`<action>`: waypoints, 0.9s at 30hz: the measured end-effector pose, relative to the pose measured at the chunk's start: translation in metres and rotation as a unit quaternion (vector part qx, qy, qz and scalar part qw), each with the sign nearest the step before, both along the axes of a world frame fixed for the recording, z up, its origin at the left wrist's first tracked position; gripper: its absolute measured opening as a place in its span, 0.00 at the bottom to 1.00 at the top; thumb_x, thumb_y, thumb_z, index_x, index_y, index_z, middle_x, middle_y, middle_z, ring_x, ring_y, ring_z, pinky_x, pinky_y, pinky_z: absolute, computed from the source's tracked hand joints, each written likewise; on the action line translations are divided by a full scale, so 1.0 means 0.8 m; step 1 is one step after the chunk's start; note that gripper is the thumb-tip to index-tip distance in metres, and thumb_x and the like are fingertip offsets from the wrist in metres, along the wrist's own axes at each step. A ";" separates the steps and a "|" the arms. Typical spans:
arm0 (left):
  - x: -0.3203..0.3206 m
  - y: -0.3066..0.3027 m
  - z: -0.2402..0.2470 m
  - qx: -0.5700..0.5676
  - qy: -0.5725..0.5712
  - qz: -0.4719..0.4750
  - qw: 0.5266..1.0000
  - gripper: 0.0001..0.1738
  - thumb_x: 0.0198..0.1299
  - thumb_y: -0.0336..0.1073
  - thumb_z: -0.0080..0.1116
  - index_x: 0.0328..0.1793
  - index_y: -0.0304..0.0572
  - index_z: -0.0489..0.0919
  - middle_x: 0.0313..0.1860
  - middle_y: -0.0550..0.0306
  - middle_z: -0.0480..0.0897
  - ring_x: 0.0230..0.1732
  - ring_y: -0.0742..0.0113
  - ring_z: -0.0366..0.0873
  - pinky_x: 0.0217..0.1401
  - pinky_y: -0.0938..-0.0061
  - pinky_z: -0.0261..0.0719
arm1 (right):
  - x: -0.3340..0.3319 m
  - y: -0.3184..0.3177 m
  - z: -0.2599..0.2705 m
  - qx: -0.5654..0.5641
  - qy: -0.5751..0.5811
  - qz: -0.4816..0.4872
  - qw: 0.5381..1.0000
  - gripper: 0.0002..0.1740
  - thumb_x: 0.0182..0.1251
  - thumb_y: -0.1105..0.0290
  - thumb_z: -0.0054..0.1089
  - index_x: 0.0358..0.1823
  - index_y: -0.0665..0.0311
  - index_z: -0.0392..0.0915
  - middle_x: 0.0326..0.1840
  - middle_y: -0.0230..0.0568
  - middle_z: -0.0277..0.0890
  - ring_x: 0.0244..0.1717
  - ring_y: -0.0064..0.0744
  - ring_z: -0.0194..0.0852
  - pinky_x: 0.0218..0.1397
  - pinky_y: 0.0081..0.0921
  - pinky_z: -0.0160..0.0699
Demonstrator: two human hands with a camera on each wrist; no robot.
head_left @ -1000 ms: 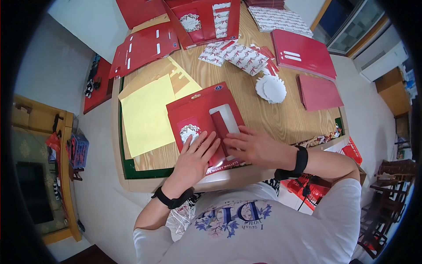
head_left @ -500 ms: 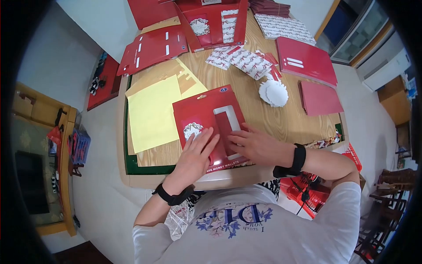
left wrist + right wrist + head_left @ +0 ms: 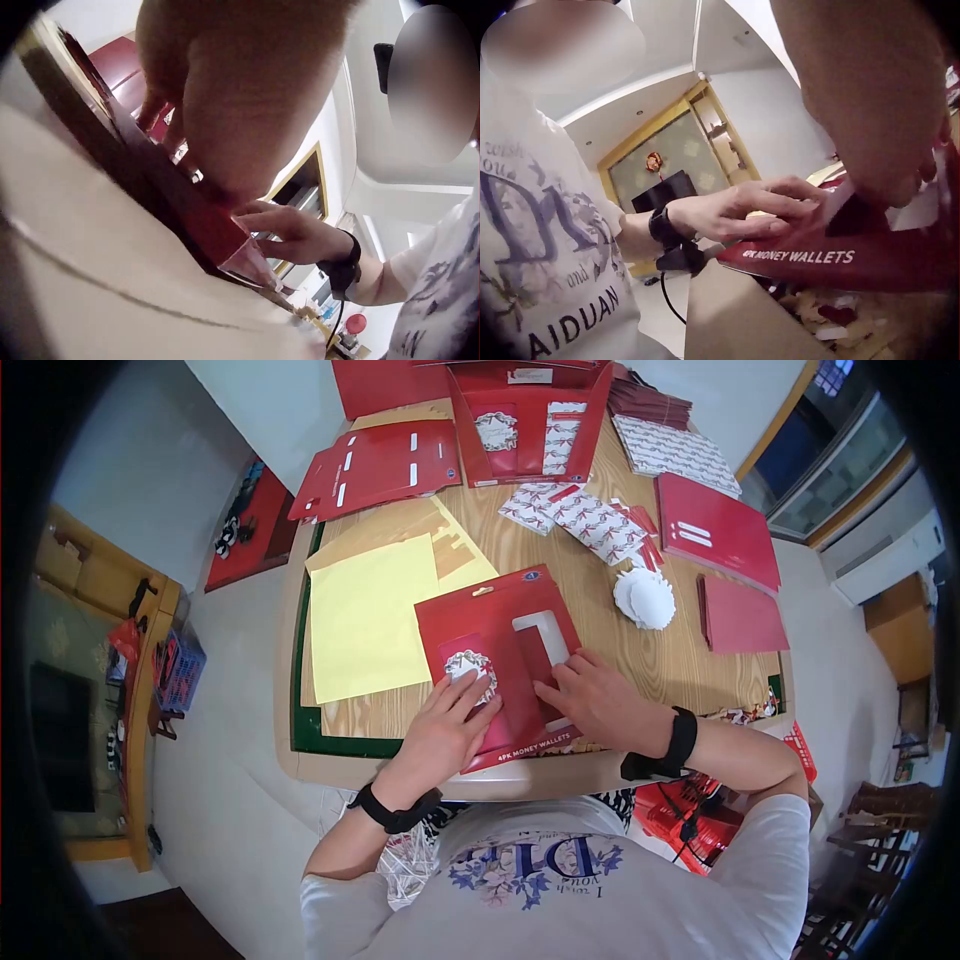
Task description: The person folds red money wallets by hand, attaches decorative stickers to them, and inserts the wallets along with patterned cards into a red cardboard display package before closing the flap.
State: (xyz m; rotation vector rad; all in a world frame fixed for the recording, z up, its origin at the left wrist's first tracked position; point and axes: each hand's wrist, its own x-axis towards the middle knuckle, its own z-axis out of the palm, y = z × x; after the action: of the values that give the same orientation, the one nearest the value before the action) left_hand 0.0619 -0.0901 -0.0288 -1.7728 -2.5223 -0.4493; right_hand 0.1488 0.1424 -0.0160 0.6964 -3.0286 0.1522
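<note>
On my feed the wooden table (image 3: 640, 670) bears a red package (image 3: 512, 685) marked 4PK MONEY WALLETS, lying turned at the near edge, with a yellow sheet (image 3: 372, 620) on its left. I note the left hand (image 3: 440, 727) resting on the package, fingers extended over its round white label (image 3: 467, 662). Right hand (image 3: 608, 705): fingers bent at the window (image 3: 548, 636); whether they pinch anything, I cannot tell.

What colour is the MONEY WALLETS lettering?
The lettering is white, clearest in the right wrist view.
</note>
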 end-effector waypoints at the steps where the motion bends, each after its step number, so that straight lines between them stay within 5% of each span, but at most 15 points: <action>1: -0.001 0.000 0.000 0.003 -0.003 -0.004 1.000 0.20 0.53 0.33 0.56 0.54 0.41 0.77 0.60 0.49 0.71 0.64 0.53 0.65 0.69 0.56 0.60 | 0.000 0.000 0.001 0.001 -0.008 0.001 1.000 0.25 0.49 0.66 0.60 0.52 0.62 0.74 0.41 0.40 0.69 0.47 0.39 0.66 0.60 0.41 0.61; 12: -0.001 0.001 -0.003 0.076 -0.137 0.031 0.987 0.29 0.51 0.35 0.58 0.63 0.51 0.72 0.66 0.48 0.64 0.63 0.50 0.63 0.65 0.57 0.64 | -0.003 -0.004 0.007 0.019 -0.018 -0.002 1.000 0.24 0.53 0.68 0.55 0.55 0.57 0.73 0.50 0.40 0.67 0.54 0.40 0.64 0.65 0.44 0.55; 18: 0.004 0.007 0.001 -0.015 0.030 -0.007 0.999 0.33 0.46 0.34 0.58 0.64 0.55 0.71 0.68 0.51 0.64 0.62 0.48 0.63 0.63 0.57 0.66 | -0.005 -0.003 0.013 0.052 -0.052 0.004 0.997 0.25 0.55 0.68 0.53 0.57 0.61 0.71 0.54 0.41 0.67 0.56 0.38 0.64 0.66 0.45 0.55; 21: 0.004 0.008 0.001 -0.019 0.033 -0.007 0.999 0.32 0.47 0.35 0.58 0.63 0.55 0.72 0.68 0.52 0.64 0.62 0.48 0.63 0.63 0.54 0.64 | -0.010 -0.005 0.026 0.009 0.012 0.034 0.999 0.27 0.56 0.68 0.52 0.60 0.64 0.68 0.61 0.44 0.64 0.63 0.38 0.61 0.68 0.44 0.54; 27: 0.000 0.007 -0.003 0.000 0.019 -0.013 1.000 0.30 0.48 0.35 0.57 0.62 0.46 0.72 0.66 0.51 0.66 0.61 0.47 0.64 0.64 0.55 0.63 | 0.002 -0.015 -0.002 -0.004 -0.046 0.066 0.997 0.30 0.57 0.69 0.50 0.64 0.67 0.62 0.66 0.46 0.60 0.69 0.37 0.55 0.70 0.43 0.52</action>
State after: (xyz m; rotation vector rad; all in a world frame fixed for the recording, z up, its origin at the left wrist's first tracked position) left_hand 0.0622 -0.0844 -0.0315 -1.7988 -2.4759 -0.4123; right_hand 0.1501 0.1307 -0.0179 0.9129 -3.0654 0.2055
